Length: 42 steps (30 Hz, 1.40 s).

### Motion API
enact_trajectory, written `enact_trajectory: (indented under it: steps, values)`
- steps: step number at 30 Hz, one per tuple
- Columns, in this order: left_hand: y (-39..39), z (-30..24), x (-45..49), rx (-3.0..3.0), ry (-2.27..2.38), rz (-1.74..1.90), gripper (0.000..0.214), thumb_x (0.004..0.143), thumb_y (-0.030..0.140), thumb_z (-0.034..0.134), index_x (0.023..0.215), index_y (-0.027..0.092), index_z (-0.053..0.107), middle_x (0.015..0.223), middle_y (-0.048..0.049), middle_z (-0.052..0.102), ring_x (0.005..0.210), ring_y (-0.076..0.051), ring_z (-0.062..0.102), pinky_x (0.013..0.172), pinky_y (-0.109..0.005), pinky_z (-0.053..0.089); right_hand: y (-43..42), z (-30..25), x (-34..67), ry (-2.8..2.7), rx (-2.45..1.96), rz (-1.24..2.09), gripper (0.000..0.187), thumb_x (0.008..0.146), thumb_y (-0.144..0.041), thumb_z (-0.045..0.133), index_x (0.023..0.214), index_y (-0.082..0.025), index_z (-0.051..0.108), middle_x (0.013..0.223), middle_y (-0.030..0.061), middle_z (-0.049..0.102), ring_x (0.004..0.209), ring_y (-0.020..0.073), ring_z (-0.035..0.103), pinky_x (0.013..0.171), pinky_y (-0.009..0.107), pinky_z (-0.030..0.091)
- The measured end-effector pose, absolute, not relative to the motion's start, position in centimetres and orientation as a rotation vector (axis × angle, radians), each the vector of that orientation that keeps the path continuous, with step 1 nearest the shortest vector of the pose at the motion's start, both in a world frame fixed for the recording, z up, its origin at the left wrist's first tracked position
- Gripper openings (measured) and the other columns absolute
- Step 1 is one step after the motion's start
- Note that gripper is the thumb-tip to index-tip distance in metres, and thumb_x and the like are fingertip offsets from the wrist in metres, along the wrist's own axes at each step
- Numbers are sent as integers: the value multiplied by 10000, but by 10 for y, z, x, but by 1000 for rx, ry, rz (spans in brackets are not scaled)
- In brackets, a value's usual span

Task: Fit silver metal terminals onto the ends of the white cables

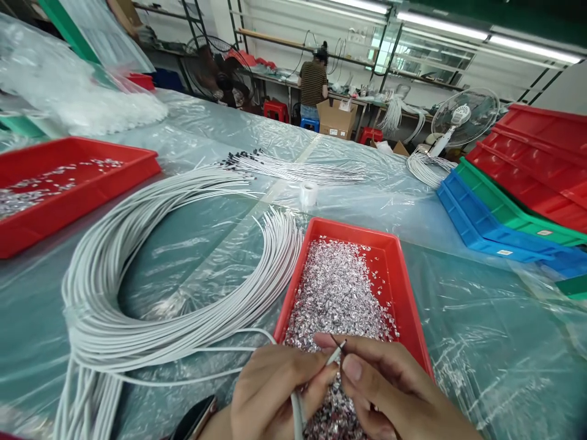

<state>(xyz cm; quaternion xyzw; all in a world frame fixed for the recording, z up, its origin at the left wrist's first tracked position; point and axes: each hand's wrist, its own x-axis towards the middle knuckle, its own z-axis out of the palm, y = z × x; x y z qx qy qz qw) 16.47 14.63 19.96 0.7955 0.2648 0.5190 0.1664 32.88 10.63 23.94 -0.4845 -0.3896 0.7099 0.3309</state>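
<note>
My left hand (pixel 275 388) is closed around a white cable (pixel 335 355), its end poking out between thumb and forefinger. Thin dark wires (pixel 340 346) stick out of that end. My right hand (pixel 394 385) pinches at these wires, thumb and forefinger close to the cable tip. Both hands are above the near part of a red tray (pixel 408 299), which holds a heap of small shiny silver scraps (pixel 339 293). To the left lies a big coil of white cables (pixel 98 275), its many cut ends fanned out beside the tray.
Another red tray (pixel 92 205) with scraps stands at the left. Beyond the coil lie a bundle of dark-tipped white cables (pixel 312 170) and a white roll (pixel 309 195). Stacked red, green and blue trays (pixel 518 195) stand at right. A person (pixel 313 82) is at a far bench.
</note>
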Motion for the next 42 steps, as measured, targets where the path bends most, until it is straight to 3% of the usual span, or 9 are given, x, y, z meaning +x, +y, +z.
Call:
enact_trajectory:
  steps: [7,12,16,19,42]
  values:
    - [140,198,153,2102,915,1440,69,885,181,541,837,193,589,613,35,697,498,-95,651,489,-178,521,98,224,311,-896,-1319,1728,477,738,-605,628,1103,-301,660,560,-51,398,502,106,312,469,254,228]
    - [143,196,159,1902,831,1428,147,898,177,517,774,196,594,588,56,670,504,-62,643,527,-136,514,106,227,307,-884,-1306,1512,311,743,-466,672,1013,-312,678,654,-43,406,556,115,309,513,261,259]
    - [145,203,166,1910,719,1358,144,891,176,536,758,178,594,558,47,661,474,-58,630,504,-122,492,109,242,314,-992,-1275,1421,115,742,-302,666,855,-286,676,575,-85,259,509,105,216,499,260,228]
    - [145,206,168,1934,699,1314,167,888,177,540,731,169,593,545,34,664,457,-64,626,488,-123,488,110,249,317,-1031,-1320,1405,20,745,-257,637,761,-251,648,535,-98,242,489,103,171,483,270,189]
    - [147,206,168,1952,615,1252,174,879,149,530,723,170,604,530,17,663,448,-83,620,471,-147,497,119,253,332,-953,-1358,1692,124,621,-157,698,646,-201,585,460,-115,299,442,74,165,449,270,109]
